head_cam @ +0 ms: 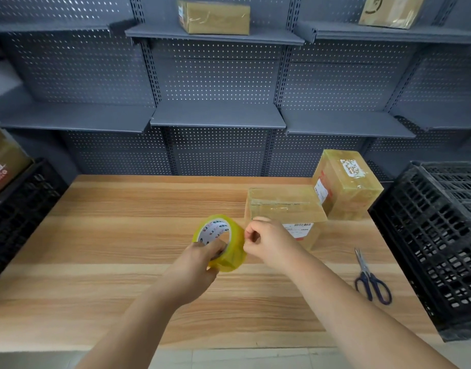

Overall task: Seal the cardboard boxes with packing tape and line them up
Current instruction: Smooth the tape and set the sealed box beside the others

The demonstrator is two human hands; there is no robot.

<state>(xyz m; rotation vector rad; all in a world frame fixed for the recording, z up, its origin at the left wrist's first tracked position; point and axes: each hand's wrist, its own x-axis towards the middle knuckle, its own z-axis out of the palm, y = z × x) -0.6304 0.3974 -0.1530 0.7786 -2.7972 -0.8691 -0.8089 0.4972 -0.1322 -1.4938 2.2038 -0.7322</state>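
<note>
Well, behind the wooden table (122,235) stands a grey pegboard shelving wall (218,115), and two taped boxes (214,17) (388,12) sit on its top shelves. Against the right edge of the table stands a big black crate (442,235). At the left edge is another black crate (21,209) with a carton (2,155) on it.

On the right part of the table there are two cardboard boxes, touching each other. The nearer box (285,206) lies flat, with shiny tape on its top and a label on its front. The farther box (346,182) stands taller at the back right corner of the table.

Above the middle of the table both hands are close together on the yellow tape roll (229,243). The left hand (199,265) grips it with fingers through the core. The right hand (266,241) pinches at the outer rim and partly hides the nearer box. Whether it holds a loose tape end, I cannot tell.

Blue-handled scissors (370,278) lie closed on the table near its right edge, beside the big black crate.
</note>
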